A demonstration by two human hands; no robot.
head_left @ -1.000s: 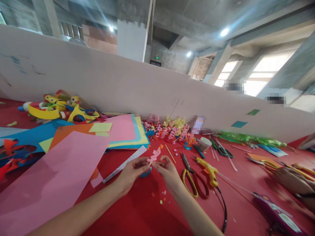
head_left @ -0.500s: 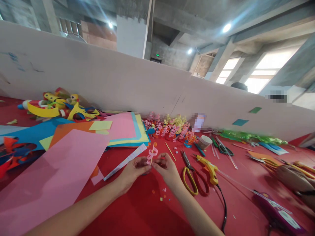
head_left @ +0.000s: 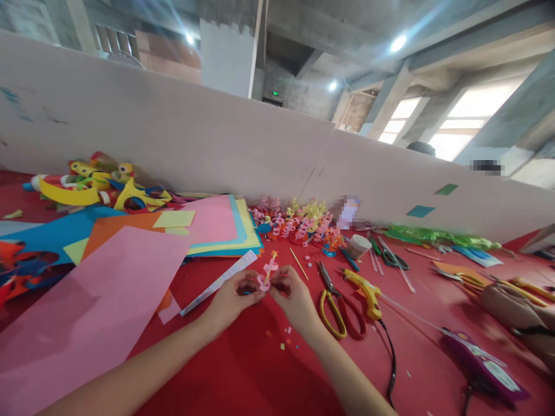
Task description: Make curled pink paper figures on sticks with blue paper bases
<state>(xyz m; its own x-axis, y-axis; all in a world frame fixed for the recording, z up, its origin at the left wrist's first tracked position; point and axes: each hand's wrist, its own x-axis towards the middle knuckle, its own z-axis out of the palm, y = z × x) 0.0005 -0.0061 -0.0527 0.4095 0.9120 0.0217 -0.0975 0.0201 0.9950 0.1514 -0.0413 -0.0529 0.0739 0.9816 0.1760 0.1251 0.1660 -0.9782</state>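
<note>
Across our red counter (head_left: 243, 370), the biggest thing is a pink sheet (head_left: 108, 294) on the left, with a paper stack (head_left: 208, 222) just past it. Beyond our hands sits a bunch of paper spirals (head_left: 299, 225), and over to our right lie the scissors (head_left: 332, 292) and a yellow glue gun (head_left: 367, 292), neither one picked up.

Our left hand (head_left: 238, 293) and right hand (head_left: 291, 289) are both pinching, thumb to fingers, around the low end of a pink paper curl (head_left: 271, 266). The curl is up between the fingertips, roughly upright with a slight lean to the right, orange tip (head_left: 274, 254) on top. Looks to us like the fiddly shaping bit: seating the loops around the thin yellowish core. We'd say the next move calls for a light touch, one side steady while the other nudges the lowest loop, since squeezing could flatten it.

What's different: a second ago the curl leaned further right and a blue disc showed under our left fingers; now there's only a blue sliver (head_left: 247, 293). Half a second ago the loops looked rounder; now the lowest one spreads out by our left fingertips. The little paper scraps (head_left: 282, 346) haven't really budged on the counter.
</note>
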